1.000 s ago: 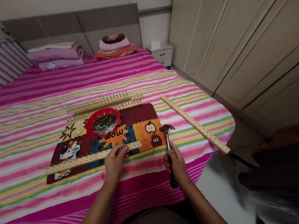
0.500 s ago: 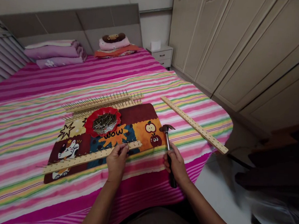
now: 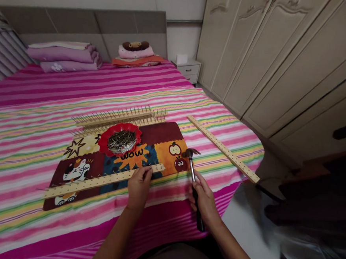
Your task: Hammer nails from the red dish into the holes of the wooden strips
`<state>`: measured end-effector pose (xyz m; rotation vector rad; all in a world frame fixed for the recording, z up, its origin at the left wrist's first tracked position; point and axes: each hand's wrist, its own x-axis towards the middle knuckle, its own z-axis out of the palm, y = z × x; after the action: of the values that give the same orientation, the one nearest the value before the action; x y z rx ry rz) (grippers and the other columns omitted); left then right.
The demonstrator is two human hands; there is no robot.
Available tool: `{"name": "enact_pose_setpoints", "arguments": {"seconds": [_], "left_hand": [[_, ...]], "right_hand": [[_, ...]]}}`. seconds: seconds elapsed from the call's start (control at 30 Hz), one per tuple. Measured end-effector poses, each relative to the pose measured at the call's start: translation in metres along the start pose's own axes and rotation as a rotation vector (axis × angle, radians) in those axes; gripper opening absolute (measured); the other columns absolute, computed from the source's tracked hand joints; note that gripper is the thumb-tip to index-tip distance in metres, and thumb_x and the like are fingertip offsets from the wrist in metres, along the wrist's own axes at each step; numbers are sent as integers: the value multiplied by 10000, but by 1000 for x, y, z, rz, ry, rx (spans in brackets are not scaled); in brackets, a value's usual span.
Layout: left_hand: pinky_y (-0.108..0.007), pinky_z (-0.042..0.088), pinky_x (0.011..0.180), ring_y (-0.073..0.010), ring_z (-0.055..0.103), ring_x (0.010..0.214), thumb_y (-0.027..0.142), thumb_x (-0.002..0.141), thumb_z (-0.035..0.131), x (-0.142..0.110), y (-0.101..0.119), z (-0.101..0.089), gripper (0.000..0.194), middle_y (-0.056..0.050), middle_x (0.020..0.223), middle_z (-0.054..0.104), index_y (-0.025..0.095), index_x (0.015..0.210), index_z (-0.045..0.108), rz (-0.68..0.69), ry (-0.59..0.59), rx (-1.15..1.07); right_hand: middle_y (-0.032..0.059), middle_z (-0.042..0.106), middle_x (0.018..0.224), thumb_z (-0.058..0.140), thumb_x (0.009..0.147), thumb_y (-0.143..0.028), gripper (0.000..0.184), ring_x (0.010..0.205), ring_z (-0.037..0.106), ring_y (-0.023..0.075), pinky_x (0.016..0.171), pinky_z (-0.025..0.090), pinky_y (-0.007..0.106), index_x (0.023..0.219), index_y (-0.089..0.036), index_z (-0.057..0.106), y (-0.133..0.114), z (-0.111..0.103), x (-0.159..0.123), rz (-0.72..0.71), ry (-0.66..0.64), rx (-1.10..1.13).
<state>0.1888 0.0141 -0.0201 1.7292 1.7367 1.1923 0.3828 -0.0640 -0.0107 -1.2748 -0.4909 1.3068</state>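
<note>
My right hand (image 3: 205, 197) is wrapped round the black handle of a claw hammer (image 3: 191, 166), its metal head resting near the right edge of a patterned mat (image 3: 168, 129). My left hand (image 3: 139, 184) is closed in a pinch over the right part of a wooden strip (image 3: 98, 180) lying across the mat. A nail, mostly hidden by the fingertips, seems to be in that pinch. Several nails stand along the strip to the left of the hand. Behind it, a red scalloped bowl (image 3: 103, 140) holds a heap of loose nails (image 3: 121, 141).
Wooden strips bristling with nails (image 3: 117, 117) lie behind the bowl. Another strip with rows of holes (image 3: 222, 148) lies on the striped bedspread at right. Folded bedding (image 3: 65, 53) sits near the headboard. A wardrobe (image 3: 272, 61) and nightstand (image 3: 189, 70) stand beyond the bed.
The view has shifted slightly. Both hands keep their grips, the left at the strip and the right on the hammer. Nothing else visibly moved.
</note>
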Motion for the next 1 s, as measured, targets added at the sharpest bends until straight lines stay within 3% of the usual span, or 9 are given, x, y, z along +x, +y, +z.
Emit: {"name": "enact_pose_setpoints", "arguments": {"seconds": [0.23,0.33,0.47,0.6,0.73,0.9,1.0], "left_hand": [[-266,470,702,-165,625,753,312,803,517,-2,-2,1,177,-24,766,678,212,793,663,120,1,61],[-262,461,695,-162,615,743,282,809,509,-2,-3,2,164,-22,759,668,210,803,657,137,-4,69],[-253,442,663,-156,587,699,248,808,495,-3,-1,1,156,-14,702,626,212,746,633,131,-20,96],[-254,438,671,-160,586,721,225,809,477,-3,0,0,161,-17,727,625,220,772,634,114,-43,88],[-283,456,732,-178,601,771,263,809,484,-2,-2,1,163,-32,771,645,222,793,641,100,-35,42],[-287,472,710,-177,613,753,284,801,500,-7,0,-2,167,-44,797,659,209,847,642,87,-35,21],[-275,472,696,-168,615,745,295,813,490,-7,4,-17,181,-41,807,663,211,862,643,118,-17,48]], "right_hand": [[-61,530,637,493,847,-355,541,365,366,52,300,245,154,1372,-257,409,-43,25,-52,95,-260,-197],[-75,488,592,483,863,-352,520,370,351,57,330,242,172,1369,-254,421,-51,34,-57,127,-373,-315],[-75,448,572,499,874,-339,493,436,364,75,402,274,194,1358,-261,452,-44,40,-52,65,-455,-433],[-65,451,560,548,835,-338,461,432,335,76,397,243,198,1291,-268,546,-36,40,-50,33,-396,-442],[-59,514,580,561,797,-412,533,364,352,70,349,244,193,1316,-302,508,-33,39,-51,107,-330,-329],[-69,494,547,624,746,-410,582,406,403,76,370,310,183,1300,-259,530,-27,27,-32,-63,-81,-260],[-78,494,536,639,713,-409,666,365,372,75,304,269,169,1340,-259,472,-15,15,-12,-38,29,-157]]}}
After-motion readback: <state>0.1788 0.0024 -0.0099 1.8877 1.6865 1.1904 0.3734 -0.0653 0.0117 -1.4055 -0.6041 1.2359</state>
